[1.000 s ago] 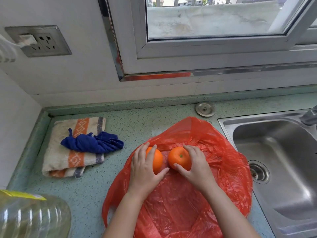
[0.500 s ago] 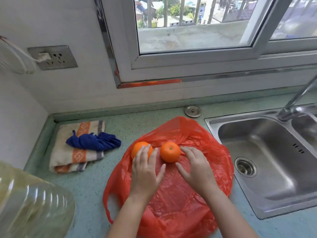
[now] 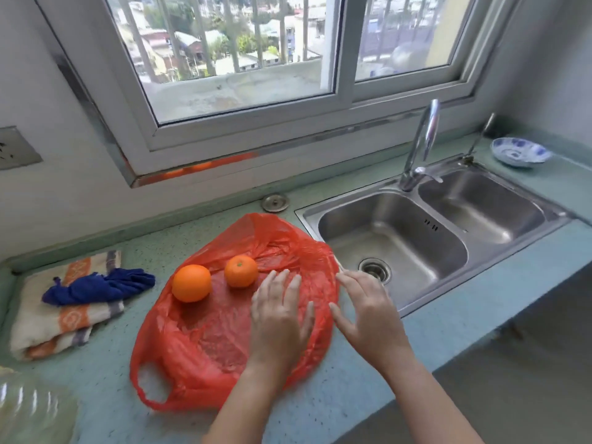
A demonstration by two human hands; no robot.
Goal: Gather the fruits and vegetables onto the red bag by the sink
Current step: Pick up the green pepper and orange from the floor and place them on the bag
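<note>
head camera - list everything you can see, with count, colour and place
counter: 1, green speckled, under the window
window: 1, white frame, on the back wall
sink: 1, steel, two basins, right
tap: 1, chrome, behind the sink
red bag: 1, red, flat on the counter, left of the sink
oranges: 2, orange, on the red bag's far part, apart
towel: 1, cream with orange stripes, folded, counter left
cloth: 1, dark blue, on the towel
dish: 1, blue and white, counter far right
round cap: 1, silver, behind the bag
socket: 1, grey, left wall
plastic bottle: 1, clear, bottom left corner
left hand: 1, fingers straight, over the bag's right part
right hand: 1, fingers spread, at the bag's right edge
</note>
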